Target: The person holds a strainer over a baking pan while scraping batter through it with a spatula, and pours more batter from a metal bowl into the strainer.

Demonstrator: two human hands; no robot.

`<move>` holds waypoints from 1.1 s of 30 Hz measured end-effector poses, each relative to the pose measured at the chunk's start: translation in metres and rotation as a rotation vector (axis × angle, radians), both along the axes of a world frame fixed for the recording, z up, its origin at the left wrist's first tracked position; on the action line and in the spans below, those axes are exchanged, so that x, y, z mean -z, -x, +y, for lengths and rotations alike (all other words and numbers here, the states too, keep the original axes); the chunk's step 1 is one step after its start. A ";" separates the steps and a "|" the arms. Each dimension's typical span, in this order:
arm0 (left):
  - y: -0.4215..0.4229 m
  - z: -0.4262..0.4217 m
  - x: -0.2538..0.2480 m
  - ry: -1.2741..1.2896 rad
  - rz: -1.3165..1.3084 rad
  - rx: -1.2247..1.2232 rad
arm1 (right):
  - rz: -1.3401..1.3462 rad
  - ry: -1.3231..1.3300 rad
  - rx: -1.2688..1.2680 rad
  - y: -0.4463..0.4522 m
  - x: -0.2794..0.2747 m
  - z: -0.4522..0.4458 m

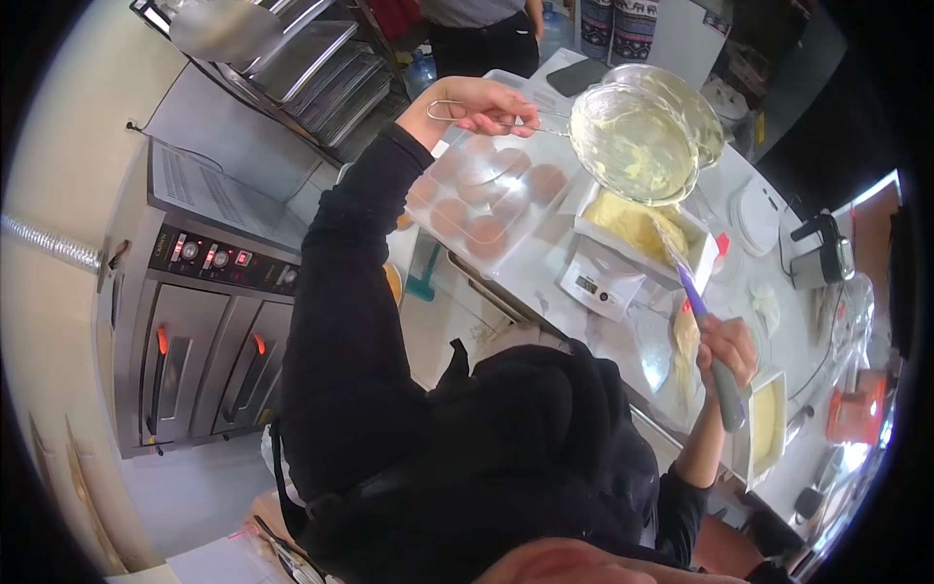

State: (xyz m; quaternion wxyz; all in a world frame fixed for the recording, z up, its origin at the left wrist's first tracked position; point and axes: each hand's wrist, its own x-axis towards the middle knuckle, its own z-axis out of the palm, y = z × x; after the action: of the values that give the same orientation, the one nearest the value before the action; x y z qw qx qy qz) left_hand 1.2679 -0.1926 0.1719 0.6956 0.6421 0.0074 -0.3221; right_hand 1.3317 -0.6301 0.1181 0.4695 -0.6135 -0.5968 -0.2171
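My left hand is closed around the wire handle of a strainer, whose bowl is smeared with pale yellow batter and tilted over a white-lined loaf pan. Yellow batter lies in that pan, which sits on a white digital kitchen scale. In my right hand is a spatula with a purple and grey handle; its batter-coated tip reaches the batter at the pan's right side. A smeared metal bowl stands partly hidden behind the strainer.
A clear plastic box with round brown items stands left on the table. Another lined pan with yellow contents is at right, near an orange-lidded container. An oven and tray rack stand left. A person stands across the table.
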 end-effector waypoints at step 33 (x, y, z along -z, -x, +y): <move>-0.101 0.007 -0.020 -0.243 0.192 0.488 | 1.140 -1.017 0.404 -0.037 0.058 -0.050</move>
State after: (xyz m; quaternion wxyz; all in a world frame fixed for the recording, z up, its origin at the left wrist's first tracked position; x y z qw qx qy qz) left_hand 1.3690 -0.1851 0.1923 0.5116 0.6703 -0.0430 -0.5359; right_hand 1.3688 -0.6803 0.0604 0.8772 -0.4368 0.0314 -0.1966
